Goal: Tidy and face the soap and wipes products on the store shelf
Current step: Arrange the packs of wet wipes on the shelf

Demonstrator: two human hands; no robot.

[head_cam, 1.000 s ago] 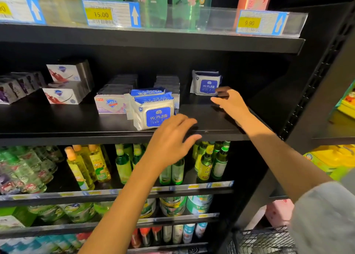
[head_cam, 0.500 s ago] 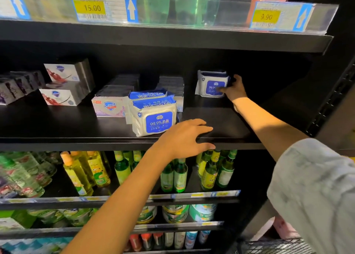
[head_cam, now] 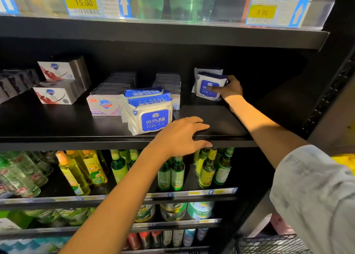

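2 hands: right hand grips the rear wipes pack, thumb across its front; left hand rests flat, fingers spread.

Shelving: black shelf unit, several tiers.
Upper edge: clear strip with yellow price tags.
Lower tiers: green and yellow bottles.
Bottom right: wire basket.
Light: dim.

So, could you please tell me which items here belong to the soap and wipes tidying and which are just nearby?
Part of the job:
- wipes pack at the back, gripped by the right hand
- front wipes packs
- Safeguard soap box
- red-printed soap boxes
- left hand, resting on the shelf edge

Just nearby:
- green bottles
- yellow bottles
- price tags
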